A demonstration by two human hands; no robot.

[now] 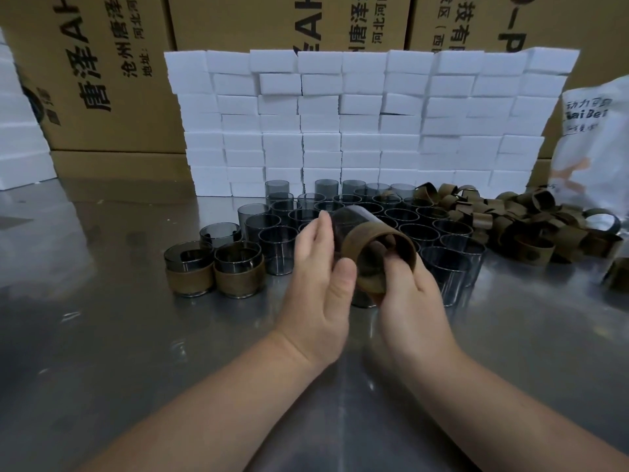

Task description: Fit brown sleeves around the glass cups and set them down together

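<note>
We've got our left hand [320, 284] and right hand [412, 301] up, both bare, forearms bare right to the frame's edge, nails short.

At centre frame the cup [347, 219] in my left hand [316, 267] meets the sleeve [377, 257] in my right hand [408, 298], with the bare cups [418, 219] clustered on the table [102, 335] just behind, two sleeved cups [214, 270] left of them, loose sleeves [531, 219] heaped right, and stacked boxes [360, 124] walling the back.
</note>
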